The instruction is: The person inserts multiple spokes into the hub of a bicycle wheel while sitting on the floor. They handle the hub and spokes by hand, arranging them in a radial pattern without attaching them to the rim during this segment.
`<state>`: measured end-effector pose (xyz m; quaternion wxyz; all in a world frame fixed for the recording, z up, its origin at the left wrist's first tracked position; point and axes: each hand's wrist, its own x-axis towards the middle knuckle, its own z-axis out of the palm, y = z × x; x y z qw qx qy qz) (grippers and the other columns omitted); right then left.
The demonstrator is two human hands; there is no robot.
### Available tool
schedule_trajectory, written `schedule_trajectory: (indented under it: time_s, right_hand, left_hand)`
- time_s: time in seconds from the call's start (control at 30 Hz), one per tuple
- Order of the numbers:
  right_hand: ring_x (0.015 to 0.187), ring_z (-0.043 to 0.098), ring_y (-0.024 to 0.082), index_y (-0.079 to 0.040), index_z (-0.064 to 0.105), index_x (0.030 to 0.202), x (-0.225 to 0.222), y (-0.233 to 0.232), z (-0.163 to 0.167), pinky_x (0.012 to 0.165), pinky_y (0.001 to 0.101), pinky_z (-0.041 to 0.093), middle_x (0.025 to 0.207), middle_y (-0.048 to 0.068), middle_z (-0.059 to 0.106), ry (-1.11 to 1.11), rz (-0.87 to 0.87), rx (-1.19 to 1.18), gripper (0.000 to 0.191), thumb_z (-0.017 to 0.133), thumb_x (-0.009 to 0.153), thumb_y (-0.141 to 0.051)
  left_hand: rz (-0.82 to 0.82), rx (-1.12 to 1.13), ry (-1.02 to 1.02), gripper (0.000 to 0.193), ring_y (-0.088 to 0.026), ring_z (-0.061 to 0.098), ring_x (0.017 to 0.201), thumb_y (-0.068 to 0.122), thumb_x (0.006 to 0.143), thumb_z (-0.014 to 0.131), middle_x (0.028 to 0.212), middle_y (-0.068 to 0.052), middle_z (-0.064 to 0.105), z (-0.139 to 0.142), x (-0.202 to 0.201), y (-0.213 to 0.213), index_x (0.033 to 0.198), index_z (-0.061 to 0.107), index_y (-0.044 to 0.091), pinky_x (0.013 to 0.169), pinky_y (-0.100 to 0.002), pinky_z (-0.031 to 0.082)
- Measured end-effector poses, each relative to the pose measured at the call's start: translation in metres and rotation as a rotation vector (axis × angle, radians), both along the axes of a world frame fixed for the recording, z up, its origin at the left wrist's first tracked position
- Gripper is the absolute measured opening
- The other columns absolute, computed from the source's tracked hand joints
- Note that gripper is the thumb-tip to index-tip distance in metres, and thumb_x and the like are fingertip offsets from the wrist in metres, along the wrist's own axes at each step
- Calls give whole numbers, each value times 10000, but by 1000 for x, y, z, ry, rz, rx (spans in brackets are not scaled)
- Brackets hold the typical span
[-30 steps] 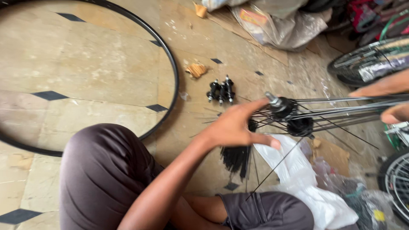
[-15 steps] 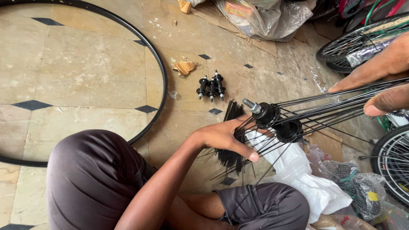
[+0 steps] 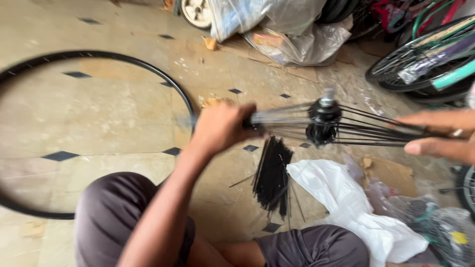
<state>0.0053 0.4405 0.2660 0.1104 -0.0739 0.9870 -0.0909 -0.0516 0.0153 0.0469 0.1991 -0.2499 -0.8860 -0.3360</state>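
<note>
A black wheel hub [image 3: 324, 121] with a silver axle end hangs above the floor, thin spokes fanning out of it to both sides. My left hand [image 3: 221, 126] is closed on the blurred bunch of spokes [image 3: 282, 118] left of the hub. My right hand [image 3: 440, 136] grips the spoke ends [image 3: 386, 131] on the right. Below the hub, a bundle of loose black spokes [image 3: 272, 175] lies on the tiled floor. A bare black wheel rim [image 3: 123, 59] lies flat on the floor to the left, beyond my knee [image 3: 118, 217].
White plastic sheet [image 3: 356, 207] lies by my right leg, with cardboard and bagged items beyond it. Bicycle wheels [image 3: 425, 54] stand at the upper right. Clear plastic bags [image 3: 282, 29] are piled at the top. A wheel edge [image 3: 467, 188] shows at the far right.
My left hand has moved from the loose spokes on the floor up to the spokes left of the hub and closed on them. The hub now sits more central and higher.
</note>
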Motion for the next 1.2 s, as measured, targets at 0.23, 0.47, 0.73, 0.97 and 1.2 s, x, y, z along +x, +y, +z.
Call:
schedule_trajectory:
  time_s: [0.23, 0.47, 0.73, 0.97, 1.2]
  right_hand:
    - [865, 697, 142, -41, 741, 1262, 22, -3, -189, 687, 320, 585, 1064, 33, 779, 126, -226, -848, 491, 786, 816, -239]
    - [1506, 332, 259, -12, 280, 1598, 5, -92, -265, 1189, 418, 290, 1638, 152, 355, 120, 282, -1424, 1052, 695, 862, -638]
    - [1610, 162, 328, 24, 122, 1639, 19, -134, -233, 1283, 467, 115, 1717, 234, 166, 453, 283, -1334, 1334, 707, 761, -792]
    - [1455, 439, 278, 51, 404, 1580, 32, -139, -217, 1199, 414, 342, 1569, 223, 484, 212, 374, -1951, 1126, 625, 887, -808]
    - [1055, 710, 336, 122, 554, 1311, 32, -102, -214, 619, 387, 635, 1112, 232, 662, 123, 278, -1640, 515, 730, 1021, -265]
  left_hand:
    - [-72, -864, 432, 163, -261, 710, 734, 299, 801, 813, 738, -45, 698, 218, -9, 21, 815, 733, 157, 597, -450, 542]
    - [-58, -1581, 229, 435, -311, 732, 953, 369, 657, 973, 992, -53, 791, 287, -2, 126, 973, 800, 123, 803, -493, 540]
    - [-97, -1868, 218, 486, -303, 728, 929, 347, 600, 1004, 977, -79, 786, 282, -16, 182, 963, 797, 98, 802, -454, 546]
    - [-181, -1921, 279, 533, -296, 724, 908, 328, 550, 1031, 964, -102, 782, 283, -9, 203, 954, 793, 77, 801, -420, 552]
    - [-381, -1655, 309, 552, -283, 729, 834, 249, 490, 1057, 920, -131, 777, 292, 3, 203, 910, 774, 28, 734, -397, 569]
